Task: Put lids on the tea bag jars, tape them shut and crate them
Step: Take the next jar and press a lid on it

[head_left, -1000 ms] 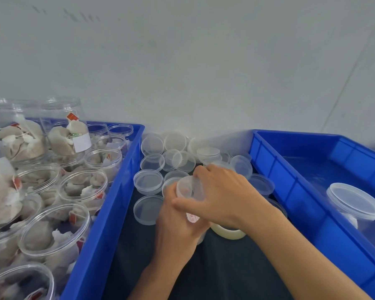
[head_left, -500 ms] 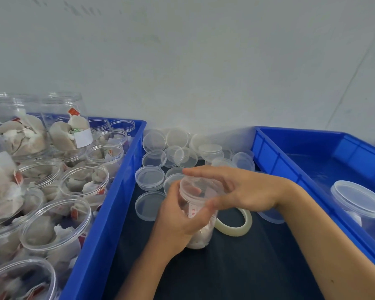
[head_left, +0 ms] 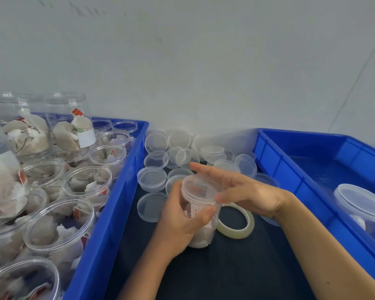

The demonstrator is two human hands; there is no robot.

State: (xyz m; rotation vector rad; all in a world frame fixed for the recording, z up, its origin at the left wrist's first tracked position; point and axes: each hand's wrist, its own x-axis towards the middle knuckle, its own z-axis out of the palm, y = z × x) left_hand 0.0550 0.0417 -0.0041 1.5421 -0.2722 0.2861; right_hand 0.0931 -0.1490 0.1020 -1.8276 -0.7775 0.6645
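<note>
Head view: dark tabletop (head_left: 236, 267) between blue crates (head_left: 121, 213), grey wall (head_left: 204, 61) behind.

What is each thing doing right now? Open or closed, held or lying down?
Held jar: upright, lid on, untaped.
Left hand: grips the jar.
Right hand: fingers straight, touching the lid.
Tape roll: lying flat, untouched.
Left crate jars: lidless, filled.
Right crate jar: lidded.

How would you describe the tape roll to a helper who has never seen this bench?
Look at the dark mat between the two blue crates. Just right of the jar in the left hand lies the tape roll, the only open, yellowish ring among clear lids.
</note>
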